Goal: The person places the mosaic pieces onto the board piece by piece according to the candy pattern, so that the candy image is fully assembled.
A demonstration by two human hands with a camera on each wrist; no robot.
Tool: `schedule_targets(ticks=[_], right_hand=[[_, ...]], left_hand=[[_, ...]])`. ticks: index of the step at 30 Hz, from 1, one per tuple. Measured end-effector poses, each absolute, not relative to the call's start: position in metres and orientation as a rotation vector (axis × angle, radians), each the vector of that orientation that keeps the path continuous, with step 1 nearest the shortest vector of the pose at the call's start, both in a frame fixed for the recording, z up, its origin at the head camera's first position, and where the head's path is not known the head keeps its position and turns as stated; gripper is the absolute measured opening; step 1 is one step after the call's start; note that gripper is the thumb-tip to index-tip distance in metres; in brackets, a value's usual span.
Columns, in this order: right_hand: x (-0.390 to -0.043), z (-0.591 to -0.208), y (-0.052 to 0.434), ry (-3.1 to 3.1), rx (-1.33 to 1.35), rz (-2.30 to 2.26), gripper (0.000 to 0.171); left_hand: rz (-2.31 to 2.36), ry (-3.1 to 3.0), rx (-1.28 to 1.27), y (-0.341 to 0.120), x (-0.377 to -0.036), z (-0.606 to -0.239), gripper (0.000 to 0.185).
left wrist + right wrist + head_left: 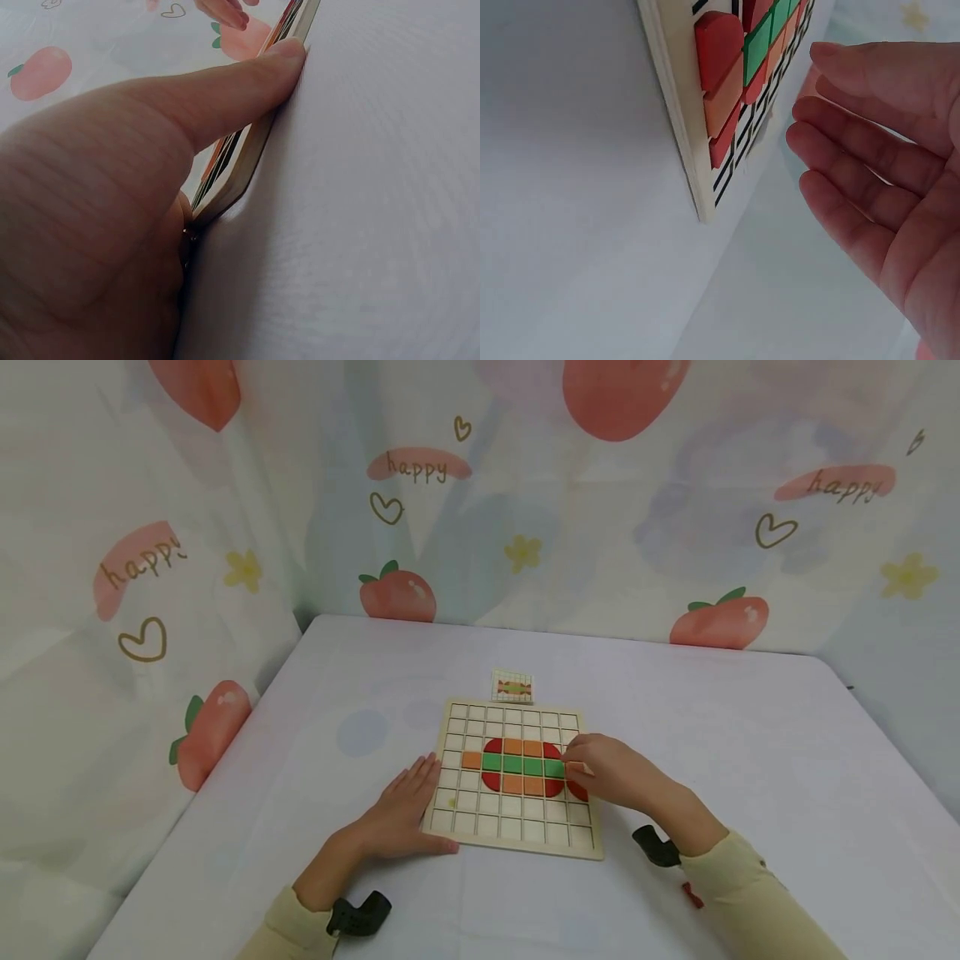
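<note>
A square wooden grid board (510,831) lies on the table with red, orange and green tiles forming a candy-like shape across its middle. My left hand (401,814) rests along the board's left side, fingers straight, its thumb (247,79) at the near edge. Over the right edge hovers my right hand (618,772), partly covering the tiles there. In the right wrist view its fingers are loosely bent, with nothing between them. That view also shows an orange tile (724,103) between two red ones at the board's edge.
Behind the board lies a small pattern card (513,687) with a similar candy picture. A small dark red piece (692,895) is on the table beside the right sleeve. Printed cloth (525,502) hangs at the back and left of the white table (360,693).
</note>
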State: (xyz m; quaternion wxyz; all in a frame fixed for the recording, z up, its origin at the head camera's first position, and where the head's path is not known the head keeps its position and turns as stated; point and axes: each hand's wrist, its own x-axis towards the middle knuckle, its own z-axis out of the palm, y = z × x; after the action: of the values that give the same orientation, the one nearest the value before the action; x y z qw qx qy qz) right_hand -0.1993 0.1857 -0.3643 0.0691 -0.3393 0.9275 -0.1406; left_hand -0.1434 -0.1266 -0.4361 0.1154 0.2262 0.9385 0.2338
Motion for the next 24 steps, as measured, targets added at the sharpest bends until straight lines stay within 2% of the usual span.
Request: schedule_targets(ticks=[11, 24], right_hand=[[-0.192, -0.369, 0.206, 2.836, -1.01, -0.359, 0.014], [-0.181, -0.367, 0.225, 2.866, -0.86, -0.322, 0.019]], left_hand=[[0.689, 2.758, 0.638, -0.128, -0.142, -0.436, 0.115], [0.709, 2.751, 0.637, -0.126, -0.142, -0.434, 0.115]])
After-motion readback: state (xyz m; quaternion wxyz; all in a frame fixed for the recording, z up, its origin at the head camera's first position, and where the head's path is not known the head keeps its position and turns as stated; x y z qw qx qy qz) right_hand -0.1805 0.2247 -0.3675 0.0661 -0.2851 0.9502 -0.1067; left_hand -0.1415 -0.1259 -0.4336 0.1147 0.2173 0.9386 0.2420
